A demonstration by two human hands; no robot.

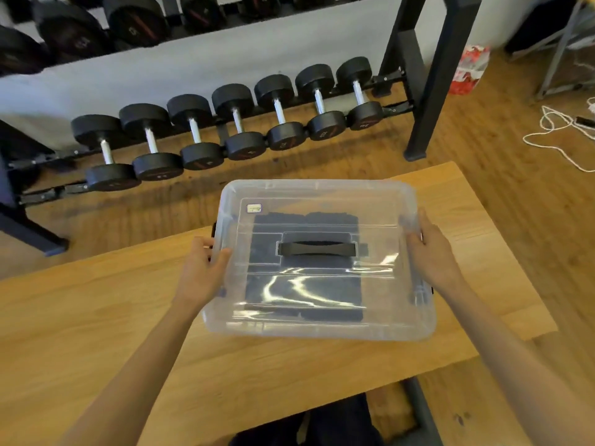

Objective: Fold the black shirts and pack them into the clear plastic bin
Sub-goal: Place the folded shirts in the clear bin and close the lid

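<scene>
The clear plastic bin (pixel 402 320) sits on the wooden table (pixel 96 317) with its clear lid on and a black handle (pixel 317 248) in the lid's middle. Folded black shirts (pixel 335 284) show through the lid, lying flat inside. My left hand (pixel 204 272) grips the bin's left side, thumb on the lid's rim and fingers curled round the edge by the black latch. At the bin's right side my right hand (pixel 431 252) holds the edge the same way, fingers wrapped over the lid's rim.
A rack of black dumbbells (pixel 238 123) stands on the wooden floor beyond the table. A black rack leg (pixel 428 91) rises at the right. A white cable (pixel 553 133) and a red-and-white bag (pixel 470 70) lie on the floor further right.
</scene>
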